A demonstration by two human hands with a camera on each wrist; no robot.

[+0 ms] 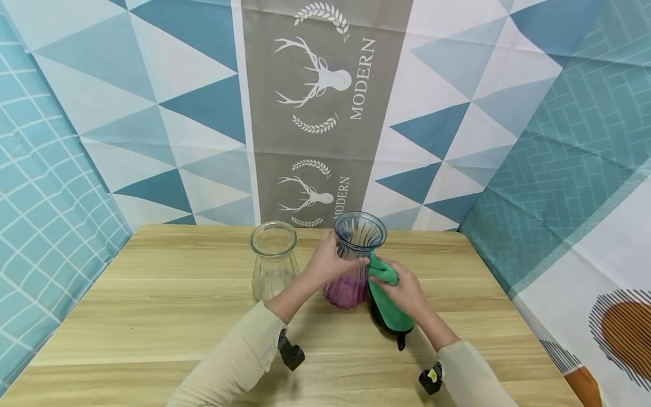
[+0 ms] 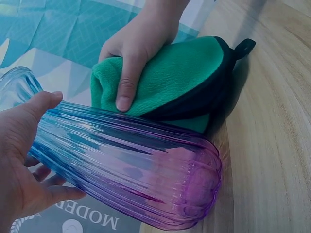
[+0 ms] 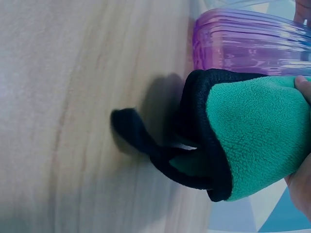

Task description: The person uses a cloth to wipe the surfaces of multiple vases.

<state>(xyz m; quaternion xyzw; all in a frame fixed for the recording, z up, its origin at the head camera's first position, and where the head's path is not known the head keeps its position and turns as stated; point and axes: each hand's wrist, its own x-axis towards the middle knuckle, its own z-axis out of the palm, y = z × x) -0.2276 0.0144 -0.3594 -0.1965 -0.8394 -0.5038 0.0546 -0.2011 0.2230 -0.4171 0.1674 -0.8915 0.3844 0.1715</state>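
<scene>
A ribbed glass vase point(image 1: 347, 285), blue at the flared rim and fading to purple at the base, stands slightly tilted on the wooden table. My left hand point(image 1: 328, 261) grips it round the neck, thumb on the near side and fingers behind. In my right hand point(image 1: 404, 291) is a folded green cloth point(image 1: 391, 311) with black edging and a small black hanging loop point(image 3: 131, 128). The thumb presses on the fold in the left wrist view, and the cloth lies against the vase's right side. Its lower end hangs close over the tabletop.
A second vase, of clear ribbed glass point(image 1: 273, 249), stands left of the purple one, partly behind my left forearm. The wooden table point(image 1: 152, 316) runs back to a patterned cloth wall point(image 1: 203, 113), with more hangings at both sides.
</scene>
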